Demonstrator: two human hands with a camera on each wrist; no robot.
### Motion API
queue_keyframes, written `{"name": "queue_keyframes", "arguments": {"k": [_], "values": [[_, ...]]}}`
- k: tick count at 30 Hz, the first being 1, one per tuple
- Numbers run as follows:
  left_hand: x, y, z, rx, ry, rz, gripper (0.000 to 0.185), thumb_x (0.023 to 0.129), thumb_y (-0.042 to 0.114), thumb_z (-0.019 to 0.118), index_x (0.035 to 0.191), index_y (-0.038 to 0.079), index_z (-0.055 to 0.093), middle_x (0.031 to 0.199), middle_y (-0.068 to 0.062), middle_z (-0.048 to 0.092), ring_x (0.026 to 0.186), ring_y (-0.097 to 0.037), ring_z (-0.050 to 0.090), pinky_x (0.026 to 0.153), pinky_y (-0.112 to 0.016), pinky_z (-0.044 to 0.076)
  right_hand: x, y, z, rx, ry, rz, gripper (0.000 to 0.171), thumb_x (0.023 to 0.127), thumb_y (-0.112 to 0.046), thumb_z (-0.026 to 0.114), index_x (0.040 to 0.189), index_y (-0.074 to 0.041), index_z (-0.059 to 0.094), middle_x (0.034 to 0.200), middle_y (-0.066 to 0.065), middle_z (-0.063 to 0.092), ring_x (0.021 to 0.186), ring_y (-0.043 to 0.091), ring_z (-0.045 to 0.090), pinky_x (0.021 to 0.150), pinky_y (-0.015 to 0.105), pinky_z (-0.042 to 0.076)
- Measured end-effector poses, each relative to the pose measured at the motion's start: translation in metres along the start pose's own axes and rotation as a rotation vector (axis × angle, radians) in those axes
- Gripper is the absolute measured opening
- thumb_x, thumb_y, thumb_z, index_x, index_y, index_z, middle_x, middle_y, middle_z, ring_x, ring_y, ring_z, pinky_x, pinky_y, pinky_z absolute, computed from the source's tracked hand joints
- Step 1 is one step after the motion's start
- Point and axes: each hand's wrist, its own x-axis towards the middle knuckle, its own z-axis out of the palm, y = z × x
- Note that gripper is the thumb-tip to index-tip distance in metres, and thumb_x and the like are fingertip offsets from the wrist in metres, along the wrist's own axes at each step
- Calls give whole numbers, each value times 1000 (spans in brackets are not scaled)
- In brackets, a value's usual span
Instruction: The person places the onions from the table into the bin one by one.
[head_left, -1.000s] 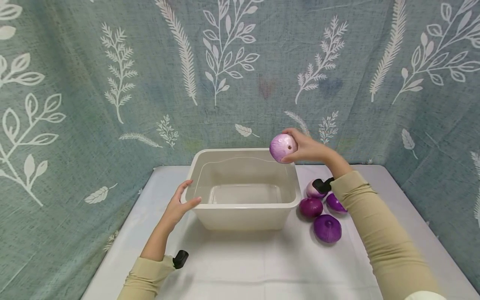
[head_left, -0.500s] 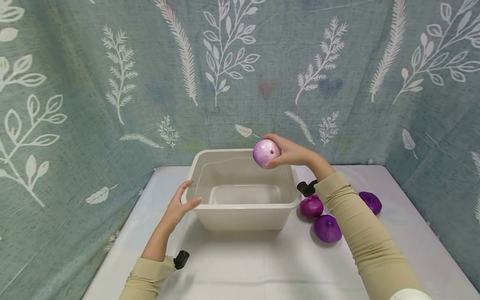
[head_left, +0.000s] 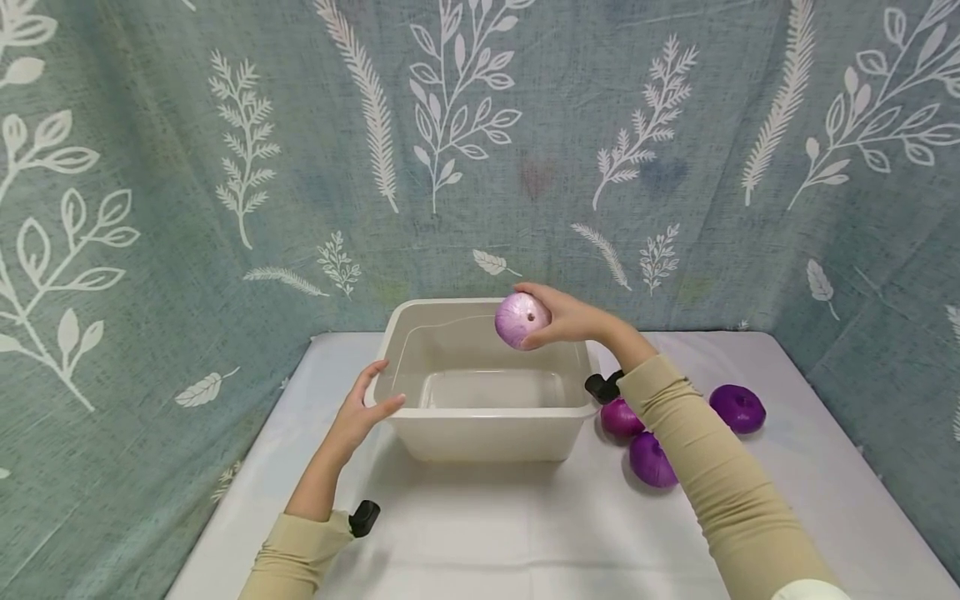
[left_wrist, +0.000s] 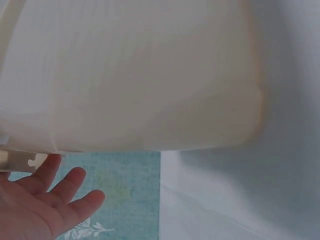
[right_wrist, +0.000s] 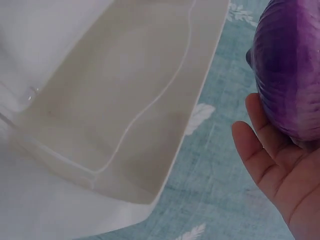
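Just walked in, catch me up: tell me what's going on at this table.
A person holds a pale purple onion in the right hand over the back of a cream plastic tub with water in it. The left hand rests open against the tub's left rim. Three darker onions lie on the white table right of the tub.

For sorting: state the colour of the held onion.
Pale purple with fine stripes; the onion shows best in the head view.

Bright, even light; soft shadows; wrist views slightly blurred.
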Motion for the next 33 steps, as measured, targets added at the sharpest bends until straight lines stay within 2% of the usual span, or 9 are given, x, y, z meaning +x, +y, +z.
{"name": "queue_keyframes", "arguments": {"k": [7,12,17,27,33], "values": [[12,-22,-3,26,18,28,71,86,23,61,144,17,22,152,-12,9,139,-33,6,103,-62,16,-1,2,-2,24,-25,4,82,83,-21,65,147,-13,15,145,17,27,125,34,37,99,53,33],[12,-23,-2,35,22,39,70,86,25,61,144,18,22,152,-11,10,139,-33,6,103,-63,16,-6,0,-9,14,-22,-3,80,84,-21,64,147,-14,15,146,16,25,127,34,36,101,52,30],[13,-23,-3,40,21,35,70,86,26,61,144,18,22,152,-12,10,139,-34,7,103,-63,16,-16,3,-17,19,18,-8,79,84,-22,64,146,-12,16,146,16,27,126,35,37,101,53,30],[14,-27,-4,45,24,30,72,84,28,64,144,18,23,151,-13,12,138,-35,8,102,-63,17,-56,16,-32,4,100,4,78,86,-21,64,146,-12,15,145,16,27,126,37,35,100,54,30],[13,-26,-4,39,18,30,71,86,26,62,144,19,22,152,-12,10,139,-34,6,103,-63,16,-86,33,-31,-34,146,-8,74,86,-14,63,144,-5,18,144,19,27,124,38,37,98,55,32]]}}
